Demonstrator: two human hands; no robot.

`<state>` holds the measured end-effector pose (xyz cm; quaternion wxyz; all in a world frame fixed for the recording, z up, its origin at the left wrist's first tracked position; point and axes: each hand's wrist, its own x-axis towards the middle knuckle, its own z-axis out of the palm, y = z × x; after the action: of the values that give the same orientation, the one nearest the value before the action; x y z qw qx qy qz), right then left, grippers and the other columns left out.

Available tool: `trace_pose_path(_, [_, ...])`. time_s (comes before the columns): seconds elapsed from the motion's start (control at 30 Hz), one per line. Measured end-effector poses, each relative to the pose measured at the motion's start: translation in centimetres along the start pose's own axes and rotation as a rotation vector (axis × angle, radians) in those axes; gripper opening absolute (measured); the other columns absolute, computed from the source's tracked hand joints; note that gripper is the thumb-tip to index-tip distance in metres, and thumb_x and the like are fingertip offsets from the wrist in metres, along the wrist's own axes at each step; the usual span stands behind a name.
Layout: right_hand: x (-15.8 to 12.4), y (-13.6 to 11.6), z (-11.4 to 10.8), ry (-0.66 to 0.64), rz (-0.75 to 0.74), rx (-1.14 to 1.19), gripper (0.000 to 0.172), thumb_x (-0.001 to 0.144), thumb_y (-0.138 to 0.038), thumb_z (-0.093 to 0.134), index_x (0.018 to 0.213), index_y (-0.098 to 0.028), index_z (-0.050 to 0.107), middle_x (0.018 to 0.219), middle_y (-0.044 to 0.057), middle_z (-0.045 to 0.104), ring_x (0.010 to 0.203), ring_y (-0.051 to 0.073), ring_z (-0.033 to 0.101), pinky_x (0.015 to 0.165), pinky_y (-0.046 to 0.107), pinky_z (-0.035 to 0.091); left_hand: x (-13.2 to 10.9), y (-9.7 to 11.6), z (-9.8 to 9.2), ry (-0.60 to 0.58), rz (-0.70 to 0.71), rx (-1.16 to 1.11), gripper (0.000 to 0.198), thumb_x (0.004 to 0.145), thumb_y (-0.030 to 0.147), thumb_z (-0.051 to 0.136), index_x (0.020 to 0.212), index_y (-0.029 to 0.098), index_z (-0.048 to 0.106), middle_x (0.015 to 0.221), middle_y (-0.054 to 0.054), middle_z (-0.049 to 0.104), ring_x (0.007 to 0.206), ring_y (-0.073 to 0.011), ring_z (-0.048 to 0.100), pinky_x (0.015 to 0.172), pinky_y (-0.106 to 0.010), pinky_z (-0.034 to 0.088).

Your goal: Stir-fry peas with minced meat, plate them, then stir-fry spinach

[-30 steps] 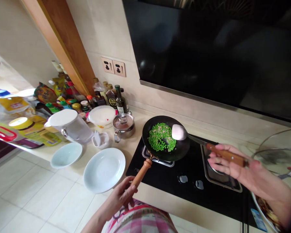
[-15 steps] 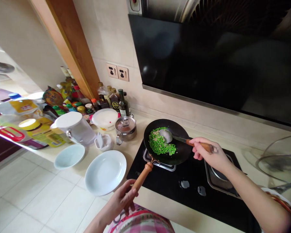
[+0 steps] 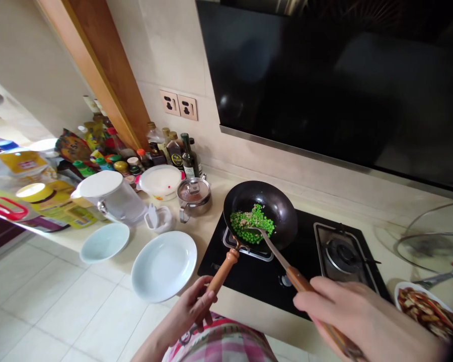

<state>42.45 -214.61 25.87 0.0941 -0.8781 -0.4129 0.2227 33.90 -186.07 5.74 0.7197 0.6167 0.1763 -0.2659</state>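
Observation:
A black wok (image 3: 283,213) sits on the left burner of the black gas hob (image 3: 305,266), tilted a little toward me, with green peas and bits of minced meat (image 3: 252,223) inside. My left hand (image 3: 191,306) is closed around the end of the wok's wooden handle (image 3: 222,271). My right hand (image 3: 357,322), near the counter's front edge, grips the wooden handle of a metal ladle (image 3: 266,241). The ladle's bowl is down among the peas at the wok's near side.
Left of the hob lie a white plate (image 3: 163,265), a pale blue bowl (image 3: 104,242), a small lidded steel pot (image 3: 193,195), a white-lidded jug (image 3: 109,193) and several sauce bottles (image 3: 181,151). The right burner (image 3: 342,254) is bare. A dish of cooked food (image 3: 426,309) and a glass lid (image 3: 432,249) are at right.
My right hand has swung from the wok's right side back toward me. The ladle, first held above the wok, now reaches in from the front and pushes the peas.

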Motion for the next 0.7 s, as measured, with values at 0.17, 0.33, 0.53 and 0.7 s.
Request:
trace_pose_path(0.17, [3.6, 2.1, 0.8, 0.239, 0.046, 0.026, 0.019, 0.076, -0.012, 0.053, 0.085, -0.024, 0.065, 0.069, 0.0, 0.06, 0.051, 0.01, 0.05, 0.049, 0.023, 0.036, 0.0, 0.2, 0.0, 0.006, 0.009, 0.017, 0.064, 0.073, 0.069, 0.06, 0.116, 0.023, 0.045, 0.089, -0.001, 0.057, 0.06, -0.0141, 0.064, 0.045, -0.023, 0.047])
trace_pose_path(0.33, [2.8, 9.6, -2.0, 0.578, 0.467, 0.398, 0.029, 0.084, -0.044, 0.056, 0.098, -0.023, 0.069, 0.071, 0.003, 0.067, 0.054, 0.015, 0.062, 0.052, 0.026, 0.049, -0.1, 0.1, -0.4, 0.002, 0.022, 0.011, 0.066, 0.074, 0.068, 0.059, 0.119, 0.023, 0.045, 0.09, -0.002, 0.059, 0.061, -0.0154, 0.066, 0.047, -0.024, 0.049])
trace_pose_path(0.53, [6.3, 14.0, 2.3, 1.018, 0.708, 1.061, 0.037, 0.074, -0.048, 0.063, 0.092, -0.016, 0.062, 0.053, 0.002, 0.062, 0.041, 0.015, 0.057, 0.038, 0.023, 0.045, -0.8, 0.1, -0.5, -0.037, -0.041, 0.038, 0.072, 0.079, 0.066, 0.056, 0.134, 0.025, 0.033, 0.081, 0.0, 0.063, 0.047, -0.0114, 0.062, 0.038, -0.019, 0.041])
trace_pose_path(0.7, [7.0, 12.1, 5.4, 0.83, 0.436, 0.959, 0.035, 0.082, -0.048, 0.06, 0.099, -0.018, 0.065, 0.07, 0.004, 0.068, 0.055, 0.017, 0.065, 0.052, 0.028, 0.053, -0.6, -0.6, -0.4, -0.017, -0.032, 0.054, 0.075, 0.078, 0.067, 0.056, 0.135, 0.024, 0.032, 0.075, 0.001, 0.06, 0.047, -0.0108, 0.06, 0.035, -0.017, 0.037])
